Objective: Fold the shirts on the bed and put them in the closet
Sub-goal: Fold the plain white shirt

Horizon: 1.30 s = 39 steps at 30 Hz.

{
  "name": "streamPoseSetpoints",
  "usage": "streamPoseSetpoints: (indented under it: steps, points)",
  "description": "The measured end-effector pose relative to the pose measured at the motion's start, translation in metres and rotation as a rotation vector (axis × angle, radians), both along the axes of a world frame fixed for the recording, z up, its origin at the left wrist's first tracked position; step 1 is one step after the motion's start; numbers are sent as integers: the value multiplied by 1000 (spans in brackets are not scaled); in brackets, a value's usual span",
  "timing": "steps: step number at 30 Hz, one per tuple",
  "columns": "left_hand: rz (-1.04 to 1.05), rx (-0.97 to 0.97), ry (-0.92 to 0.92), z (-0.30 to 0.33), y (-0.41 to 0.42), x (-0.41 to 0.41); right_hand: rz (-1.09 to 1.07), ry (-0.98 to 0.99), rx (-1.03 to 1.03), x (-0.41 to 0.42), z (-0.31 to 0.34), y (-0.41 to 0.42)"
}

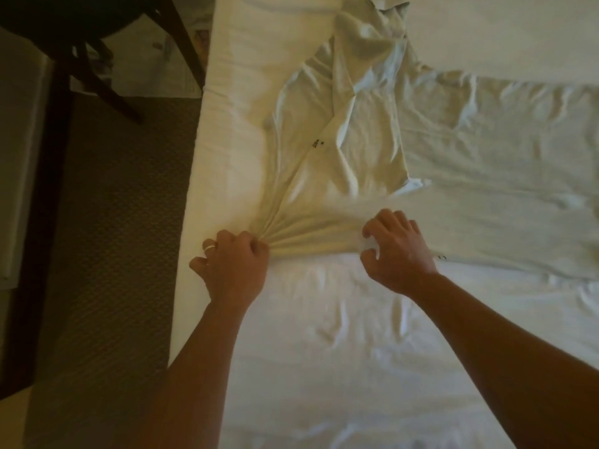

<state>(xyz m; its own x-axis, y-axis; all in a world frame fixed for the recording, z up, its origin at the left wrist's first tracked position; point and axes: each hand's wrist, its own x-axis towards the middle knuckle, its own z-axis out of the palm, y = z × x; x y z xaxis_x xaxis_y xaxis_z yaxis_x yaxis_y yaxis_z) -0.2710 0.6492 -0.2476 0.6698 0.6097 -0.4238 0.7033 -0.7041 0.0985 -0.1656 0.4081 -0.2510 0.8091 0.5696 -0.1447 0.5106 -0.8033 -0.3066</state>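
One white bed [356,351], dark carpet [113,238] left, chair [97,43] bkgd.

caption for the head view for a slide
Left hand grips the bunched hem of a pale shirt on the bed; right hand pinches it.

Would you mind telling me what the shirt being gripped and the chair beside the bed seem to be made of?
The shirt looks like a soft, thin knit, probably cotton, matte and pale: it fans into fine pleats where the left hand grips it. The chair seems to be dark wood with a smooth finish, judging by its straight, angled legs; the dim light leaves this uncertain.
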Motion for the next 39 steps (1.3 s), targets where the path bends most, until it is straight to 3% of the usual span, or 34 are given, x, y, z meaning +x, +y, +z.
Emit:
streamPoseSetpoints:
  steps: [4,7,10,20,27,39]
  points:
    - [-100,134,-154,8,-19,4,-45,-52,-201,-9,-5,-42]
    - [-495,140,-291,9,-51,8,-53,-122,-241,-3,-10,-69]
    - [-798,160,-257,1,-82,19,-35,-174,-280,7,-13,-101]
    - [-774,234,-31,-7,-120,57,-187,-63,-432,43,-12,-248]
    - [-816,323,-33,-23,-132,55,-316,7,-404,70,-19,-318]
    - [-936,294,-127,-1,-134,36,-211,-7,-355,62,-24,-350]
